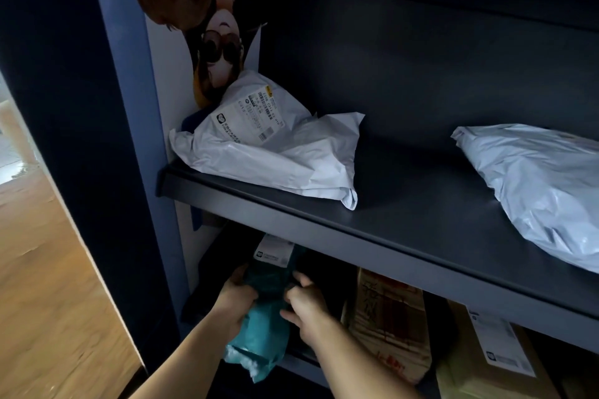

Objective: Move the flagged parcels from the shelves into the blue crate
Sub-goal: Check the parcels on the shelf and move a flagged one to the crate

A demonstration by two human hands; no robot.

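Note:
A teal soft parcel (264,317) with a white label at its far end sticks out of the lower shelf (301,361) at the left. My left hand (235,296) grips its left side and my right hand (306,304) grips its right side. On the upper shelf (405,236) a white poly mailer (275,155) with a printed label lies at the left, and a second white mailer (544,185) lies at the right. No blue crate is in view.
On the lower shelf, right of my hands, stand a brown printed carton (392,324) and a cardboard box (499,363) with a white label. A cartoon cutout (210,52) leans at the shelf's left wall. Wooden floor (48,285) shows at the left.

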